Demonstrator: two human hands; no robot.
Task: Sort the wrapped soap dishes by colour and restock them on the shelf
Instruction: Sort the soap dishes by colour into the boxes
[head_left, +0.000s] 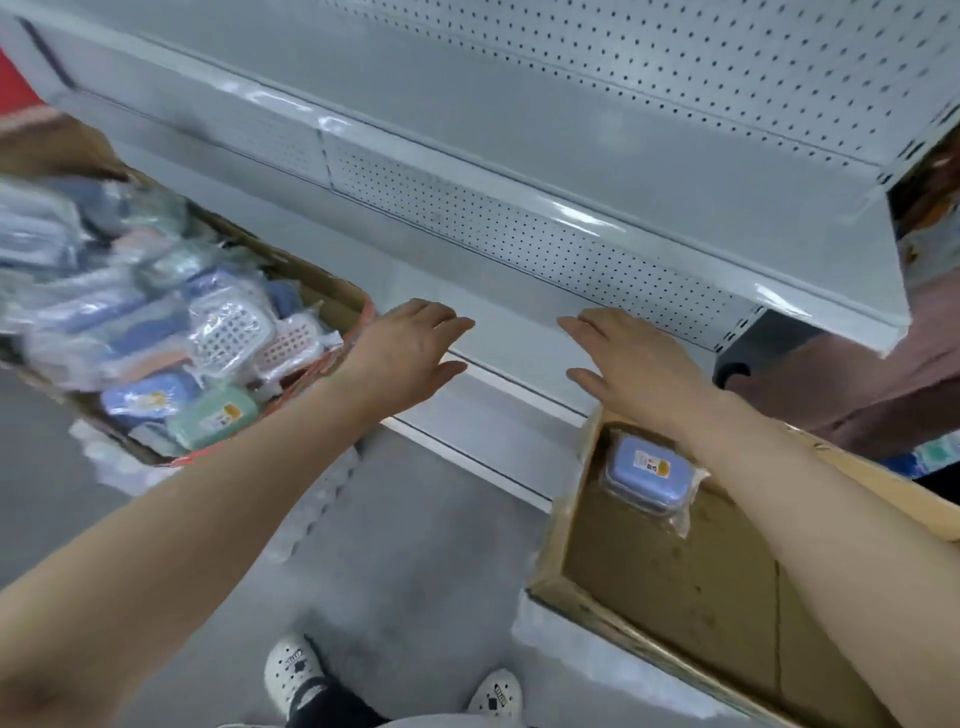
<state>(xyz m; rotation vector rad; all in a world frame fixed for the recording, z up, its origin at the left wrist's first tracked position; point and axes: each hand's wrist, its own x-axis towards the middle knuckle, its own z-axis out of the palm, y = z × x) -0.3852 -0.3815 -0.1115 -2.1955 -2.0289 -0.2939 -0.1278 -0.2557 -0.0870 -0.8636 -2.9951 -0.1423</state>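
While both bare arms stretch forward from the bottom corners of the frame, the left hand and right hand hang side by side at mid-frame, palms down, fingers spread loose and holding nothing. They're over the front edge of the lowest white metal shelf, though I honestly can't tell if they touch it.

One blue rectangular soap dish in clear plastic wrap lies flat at the top left corner of the open brown cardboard box at lower right, just under the right forearm. Its long axis runs on a diagonal from upper left to lower right, lid and orange sticker facing up.

At mid-left there's a second cardboard box with a red-printed edge, heaped with wrapped soap dishes in blue, mint green, white and pinkish tones, lying every which way; that side is blurry.

The shelving is pale grey-white with a perforated back panel, another shelf above. Floor is grey concrete, and two white clogs show at the bottom centre.
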